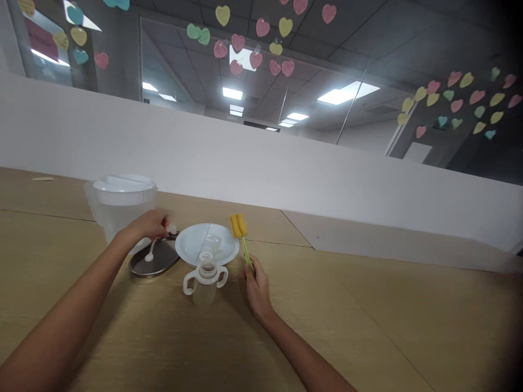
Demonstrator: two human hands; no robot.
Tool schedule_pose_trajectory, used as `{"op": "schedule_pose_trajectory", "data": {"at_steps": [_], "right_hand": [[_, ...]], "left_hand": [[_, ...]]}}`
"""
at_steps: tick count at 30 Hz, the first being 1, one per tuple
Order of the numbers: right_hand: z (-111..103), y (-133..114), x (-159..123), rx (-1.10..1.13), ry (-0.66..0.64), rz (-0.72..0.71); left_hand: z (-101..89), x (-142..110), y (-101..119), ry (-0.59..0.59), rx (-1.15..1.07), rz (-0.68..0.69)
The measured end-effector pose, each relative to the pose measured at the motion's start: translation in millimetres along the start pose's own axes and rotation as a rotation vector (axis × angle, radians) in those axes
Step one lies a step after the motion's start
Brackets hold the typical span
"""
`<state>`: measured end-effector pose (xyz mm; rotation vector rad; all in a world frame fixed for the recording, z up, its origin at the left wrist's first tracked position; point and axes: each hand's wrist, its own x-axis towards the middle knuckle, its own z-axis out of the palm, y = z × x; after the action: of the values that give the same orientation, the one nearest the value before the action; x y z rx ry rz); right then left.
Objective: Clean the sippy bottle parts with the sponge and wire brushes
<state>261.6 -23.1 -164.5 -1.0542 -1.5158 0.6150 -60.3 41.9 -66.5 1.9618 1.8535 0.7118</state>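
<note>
My left hand point(150, 224) is closed in a pinch on a thin straw-like piece with a small white bulb point(149, 256) at its end, held over a dark metal tray point(154, 260). My right hand point(256, 287) is closed round the green handle of a brush with a yellow sponge head point(238, 225), which points up and away. Between my hands stands a clear two-handled baby cup point(205, 281) without a lid. Just behind it sits a white bowl point(207, 244) holding a clear part.
A large clear pitcher with a white lid point(121, 206) stands at the back left, behind the tray. The wooden table point(347, 316) runs to a low white partition point(286, 169). Paper hearts stick to the glass above.
</note>
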Motion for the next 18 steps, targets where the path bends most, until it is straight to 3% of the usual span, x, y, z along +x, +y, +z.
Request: {"op": "schedule_pose_trajectory", "data": {"at_steps": [5, 9, 14, 18], "right_hand": [[0, 0, 0, -0.007, -0.015, -0.002], [-1, 1, 0, -0.009, -0.018, 0.013], [0, 0, 0, -0.006, -0.015, 0.012], [0, -1, 0, -0.003, -0.02, 0.003]], "left_hand": [[20.3, 6, -10, 0.004, 0.169, -0.069], [26.2, 8, -5, 0.076, 0.282, -0.02], [33.8, 1, 31, 0.115, 0.324, 0.185], [64.8, -5, 67, 0.049, 0.287, 0.434]]}}
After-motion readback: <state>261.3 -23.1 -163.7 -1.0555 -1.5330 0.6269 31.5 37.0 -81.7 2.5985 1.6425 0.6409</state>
